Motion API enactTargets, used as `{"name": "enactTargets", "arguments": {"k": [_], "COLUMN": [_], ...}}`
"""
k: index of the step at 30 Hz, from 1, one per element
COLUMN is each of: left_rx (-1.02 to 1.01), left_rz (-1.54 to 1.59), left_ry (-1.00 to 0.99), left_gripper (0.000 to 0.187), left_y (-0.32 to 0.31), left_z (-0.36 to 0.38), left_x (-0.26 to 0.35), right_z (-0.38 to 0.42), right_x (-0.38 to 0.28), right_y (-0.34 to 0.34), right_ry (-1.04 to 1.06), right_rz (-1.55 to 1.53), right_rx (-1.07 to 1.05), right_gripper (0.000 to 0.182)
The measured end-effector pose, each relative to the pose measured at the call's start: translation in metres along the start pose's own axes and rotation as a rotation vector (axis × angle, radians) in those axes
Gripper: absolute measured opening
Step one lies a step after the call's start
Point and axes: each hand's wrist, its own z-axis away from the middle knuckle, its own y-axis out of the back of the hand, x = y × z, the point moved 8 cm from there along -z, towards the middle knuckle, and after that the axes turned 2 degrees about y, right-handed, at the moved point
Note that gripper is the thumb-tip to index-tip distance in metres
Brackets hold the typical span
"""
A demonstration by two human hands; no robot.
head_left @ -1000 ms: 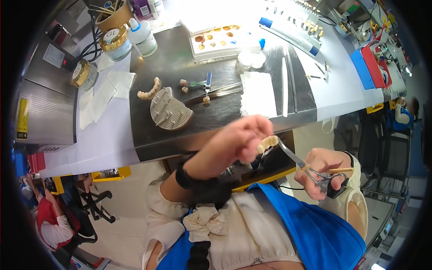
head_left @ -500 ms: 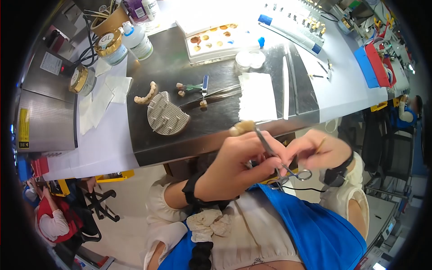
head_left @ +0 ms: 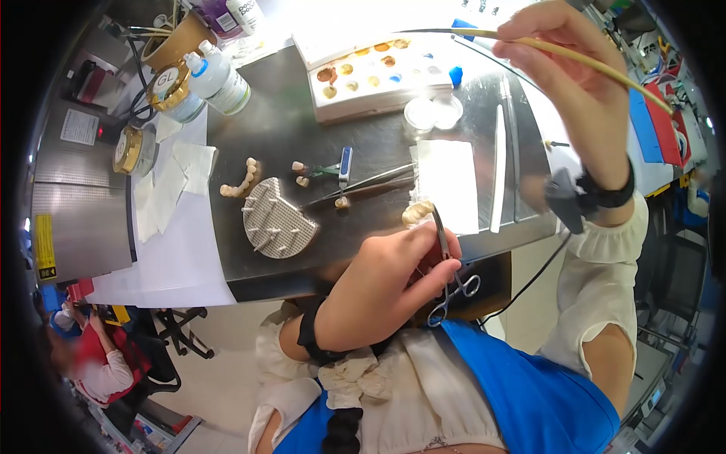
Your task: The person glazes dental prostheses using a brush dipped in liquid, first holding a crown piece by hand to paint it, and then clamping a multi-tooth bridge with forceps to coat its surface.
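My left hand (head_left: 404,276) is wrapped round steel locking forceps (head_left: 445,246). Their tips clamp a tooth-coloured dental piece (head_left: 417,213) near the bench's front edge. Raised at the upper right, my right hand (head_left: 567,68) pinches a long thin brush (head_left: 578,54), its dark tip pointing left above the paint palette (head_left: 378,76). A white tissue (head_left: 446,181) lies just beyond the dental piece. Left of it are tweezers (head_left: 363,184), a pegged honeycomb tray (head_left: 276,219) and a curved row of teeth (head_left: 240,180).
Bottles (head_left: 227,85) and gold-lidded jars (head_left: 180,91) stand at the left back. Two round clear dishes (head_left: 432,113) sit by the palette. A red bin (head_left: 665,121) is at the right. A seated person in red (head_left: 102,363) is at the lower left.
My right hand has moved from beside my left hand up and right, carrying the brush over the bench. My left hand still holds the forceps, slightly further right.
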Motion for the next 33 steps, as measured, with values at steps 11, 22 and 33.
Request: {"name": "enactTargets", "arguments": {"k": [11,22,33], "left_rx": [-0.041,-0.041,-0.062], "left_rz": [-0.111,-0.131,-0.254], "left_ry": [-0.009,-0.014,-0.04], "left_gripper": [0.014,0.016,0.018], "left_y": [-0.003,-0.004,-0.005], "left_z": [-0.008,-0.009,-0.007], "left_x": [0.001,0.002,0.002], "right_z": [0.019,0.02,0.036], "right_x": [0.034,0.038,0.002], "right_y": [-0.032,-0.039,-0.015], "right_ry": [-0.029,-0.045,0.02], "right_rz": [-0.188,-0.188,-0.497], "right_rx": [-0.199,-0.236,-0.152], "right_gripper": [0.016,0.016,0.028]}}
